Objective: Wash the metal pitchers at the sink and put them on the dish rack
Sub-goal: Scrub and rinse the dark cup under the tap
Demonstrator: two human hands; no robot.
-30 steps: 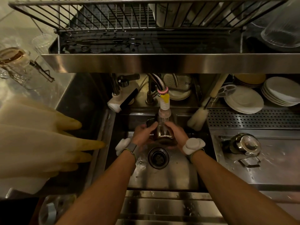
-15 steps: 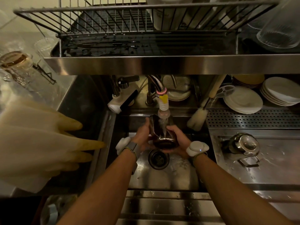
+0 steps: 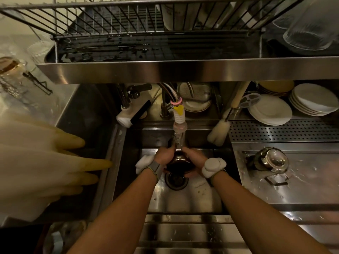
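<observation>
A small metal pitcher is held over the sink drain, right under the running faucet. My left hand grips its left side and my right hand grips its right side; the fingers hide much of its wall. Water streams down onto it. A second metal pitcher lies on its side on the wet counter to the right of the sink. The wire dish rack sits on a steel shelf above the sink.
Yellow rubber gloves hang at the left. A bottle brush leans at the sink's back right. Stacked white plates stand behind a perforated tray. Glasses sit at the rack's right end.
The pitcher has been turned and lowered a little in both hands under the stream. The view has shifted slightly closer to the sink.
</observation>
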